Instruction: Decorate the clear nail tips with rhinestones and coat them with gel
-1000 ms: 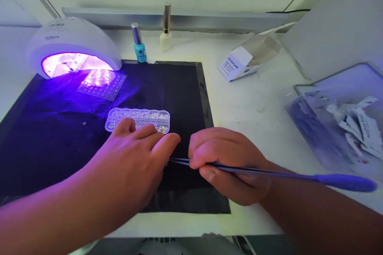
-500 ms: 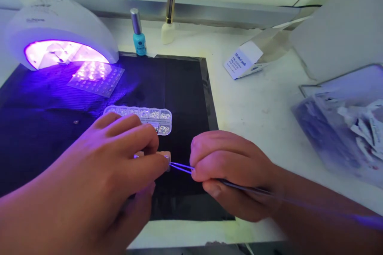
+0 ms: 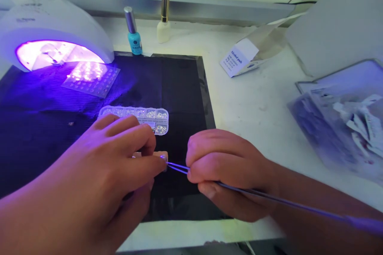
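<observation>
My left hand (image 3: 119, 163) is closed around a small peach-coloured piece (image 3: 157, 153) with a shiny bit at its right end. Most of that piece is hidden behind my fingers. In my right hand (image 3: 227, 171) thin tweezers (image 3: 178, 167) are pinched, their tips touching or very close to the shiny end by my left fingers. A long thin shaft (image 3: 287, 205) runs back from the right hand over the wrist; whether it belongs to the tweezers I cannot tell. Just beyond my left hand lies a clear compartment box (image 3: 162, 122) of rhinestones, partly covered by the fingers.
A glowing white nail lamp (image 3: 60, 20) stands at the back left, a sheet of gems (image 3: 92, 79) before it. Blue polish (image 3: 135, 43) and cream polish (image 3: 163, 32) stand behind the black mat (image 3: 182, 87). An alcohol-pad box (image 3: 239, 57) and a clear bin (image 3: 332, 127) are at right.
The whole view has shifted slightly, so everything sits a little further left. Both hands keep their hold, and the tweezer tips stay at the small piece.
</observation>
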Demonstrator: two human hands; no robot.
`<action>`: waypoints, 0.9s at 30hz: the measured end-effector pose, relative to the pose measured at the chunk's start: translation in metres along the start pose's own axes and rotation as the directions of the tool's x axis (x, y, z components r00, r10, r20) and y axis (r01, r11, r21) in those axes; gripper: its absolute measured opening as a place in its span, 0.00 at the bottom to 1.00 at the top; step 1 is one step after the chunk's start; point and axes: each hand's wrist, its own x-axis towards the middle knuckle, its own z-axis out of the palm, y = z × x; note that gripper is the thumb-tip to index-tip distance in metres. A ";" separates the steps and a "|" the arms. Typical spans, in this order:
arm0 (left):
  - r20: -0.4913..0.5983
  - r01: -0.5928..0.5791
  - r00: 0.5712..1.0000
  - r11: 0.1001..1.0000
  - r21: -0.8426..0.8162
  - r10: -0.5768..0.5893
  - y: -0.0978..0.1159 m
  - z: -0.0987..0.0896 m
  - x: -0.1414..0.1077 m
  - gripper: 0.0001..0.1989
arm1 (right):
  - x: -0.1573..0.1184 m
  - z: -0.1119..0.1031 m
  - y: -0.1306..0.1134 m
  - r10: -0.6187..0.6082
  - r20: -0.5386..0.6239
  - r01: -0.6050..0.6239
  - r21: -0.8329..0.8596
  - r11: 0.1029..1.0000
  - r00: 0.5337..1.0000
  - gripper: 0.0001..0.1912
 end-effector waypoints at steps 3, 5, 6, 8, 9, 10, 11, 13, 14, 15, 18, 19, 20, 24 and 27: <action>0.002 0.004 1.000 1.000 0.000 -0.004 0.000 0.000 -0.002 0.10 | 0.001 0.000 0.001 0.001 0.009 -0.001 0.020 1.000 1.000 0.09; -0.002 0.001 1.000 1.000 0.006 -0.001 0.000 0.001 -0.002 0.10 | 0.001 0.001 0.001 0.004 0.009 -0.004 0.014 1.000 1.000 0.09; -0.003 -0.004 1.000 1.000 0.009 0.004 0.000 0.001 -0.002 0.10 | 0.001 0.001 0.001 0.004 0.011 -0.004 0.008 1.000 1.000 0.09; -0.013 -0.016 1.000 1.000 0.021 0.016 -0.001 0.001 -0.002 0.10 | 0.001 0.001 0.001 -0.002 0.015 0.003 -0.014 1.000 1.000 0.09; -0.025 -0.031 0.999 0.999 0.028 0.032 -0.001 0.002 -0.002 0.11 | 0.000 0.001 0.001 -0.006 0.013 0.006 -0.021 1.000 1.000 0.10; -0.035 -0.046 0.998 0.998 0.034 0.047 -0.002 0.002 -0.003 0.11 | -0.001 0.001 0.000 -0.009 0.010 0.009 -0.025 1.000 1.000 0.10; -0.041 -0.061 0.997 0.997 0.039 0.062 -0.002 0.003 -0.003 0.11 | -0.002 0.001 0.000 -0.006 -0.002 0.006 -0.028 1.000 1.000 0.10; -0.052 -0.085 0.995 0.995 0.056 0.088 -0.003 0.004 -0.004 0.10 | -0.004 0.001 -0.002 0.018 -0.033 -0.019 -0.033 0.999 0.999 0.11; -0.052 -0.090 0.994 0.994 0.064 0.093 -0.003 0.005 -0.004 0.10 | -0.005 0.000 -0.003 0.028 -0.047 -0.029 -0.028 0.999 0.999 0.12; -0.052 -0.090 0.994 0.993 0.072 0.094 -0.003 0.005 -0.005 0.10 | -0.006 0.000 -0.004 0.037 -0.061 -0.038 -0.020 0.999 0.997 0.12; -0.058 -0.093 0.994 0.992 0.081 0.098 -0.003 0.006 -0.005 0.09 | -0.008 -0.002 -0.005 0.061 -0.096 -0.060 0.014 0.998 0.993 0.13; -0.061 -0.098 0.993 0.992 0.077 0.102 -0.003 0.006 -0.004 0.09 | -0.009 -0.003 -0.005 0.072 -0.112 -0.070 0.025 0.997 0.991 0.13; -0.069 -0.100 0.992 0.993 0.069 0.105 -0.003 0.005 -0.004 0.10 | -0.009 -0.004 -0.004 0.088 -0.123 -0.084 0.032 0.996 0.988 0.12; -0.100 -0.063 0.993 0.998 0.010 0.064 -0.003 -0.001 -0.005 0.11 | -0.008 -0.004 0.000 0.126 -0.168 -0.115 0.074 0.991 0.978 0.12; -0.107 -0.057 0.993 0.998 -0.019 0.054 -0.004 -0.004 -0.007 0.10 | -0.007 -0.003 0.003 0.107 -0.211 -0.086 0.104 0.991 0.972 0.13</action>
